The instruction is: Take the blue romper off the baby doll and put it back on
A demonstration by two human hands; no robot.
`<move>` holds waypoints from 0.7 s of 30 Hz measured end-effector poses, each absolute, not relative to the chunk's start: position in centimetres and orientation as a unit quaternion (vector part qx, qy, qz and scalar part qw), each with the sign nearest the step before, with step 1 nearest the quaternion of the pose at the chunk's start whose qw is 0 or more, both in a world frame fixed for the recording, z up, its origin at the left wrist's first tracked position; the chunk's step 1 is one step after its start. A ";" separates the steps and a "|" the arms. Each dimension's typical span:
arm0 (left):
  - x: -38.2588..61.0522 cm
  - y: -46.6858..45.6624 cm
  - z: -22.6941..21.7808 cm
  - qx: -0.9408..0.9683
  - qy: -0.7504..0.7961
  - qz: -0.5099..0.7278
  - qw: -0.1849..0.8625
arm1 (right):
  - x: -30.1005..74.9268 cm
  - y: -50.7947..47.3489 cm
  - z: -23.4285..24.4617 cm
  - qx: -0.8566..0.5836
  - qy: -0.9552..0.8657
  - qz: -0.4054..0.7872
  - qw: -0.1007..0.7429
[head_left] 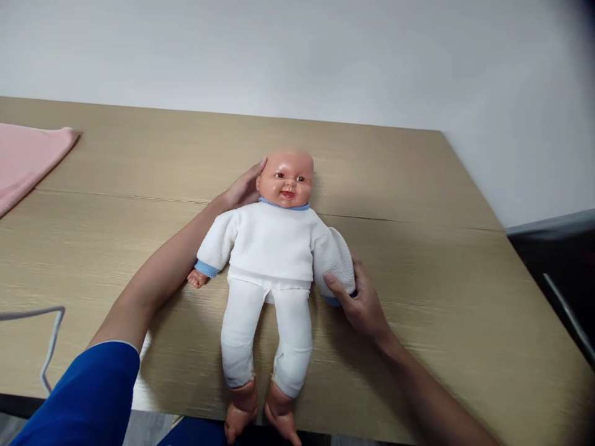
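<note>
A baby doll (272, 248) in a white fleece top with blue collar and cuffs lies on its back on the wooden table, face up. Its bare feet reach the table's near edge. My left hand (245, 186) cups the side and back of the doll's head; most of its fingers are hidden behind it. At the other side, my right hand (363, 300) grips the end of the doll's sleeve (335, 263), thumb on top and fingers underneath. The doll's hand inside that sleeve does not show.
A folded pink cloth (32, 155) lies at the left of the table (441, 279). Nearer, a white cable (53, 347) bends down toward the front edge. A plain wall (279, 56) stands behind the table, and something dark is past its right edge.
</note>
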State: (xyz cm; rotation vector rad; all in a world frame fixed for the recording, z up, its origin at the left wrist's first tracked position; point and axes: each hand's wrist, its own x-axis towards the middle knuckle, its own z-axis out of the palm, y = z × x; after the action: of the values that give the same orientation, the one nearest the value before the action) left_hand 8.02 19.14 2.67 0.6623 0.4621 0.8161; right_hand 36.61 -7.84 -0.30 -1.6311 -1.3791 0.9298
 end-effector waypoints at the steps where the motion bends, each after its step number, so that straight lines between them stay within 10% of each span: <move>1: 7.9 19.1 2.8 0.310 0.229 0.383 0.840 | 36.7 -7.9 -0.3 -0.650 -0.545 0.354 0.394; 21: 7.9 18.8 2.7 0.312 0.236 0.400 0.829 | 36.6 -8.0 0.0 -0.655 -0.607 0.253 0.372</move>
State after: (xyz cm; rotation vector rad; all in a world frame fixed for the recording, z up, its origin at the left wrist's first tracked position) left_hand 7.91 18.83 2.70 0.6632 0.5004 0.8497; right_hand 36.61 -7.96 0.04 -1.6793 -1.5547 0.6479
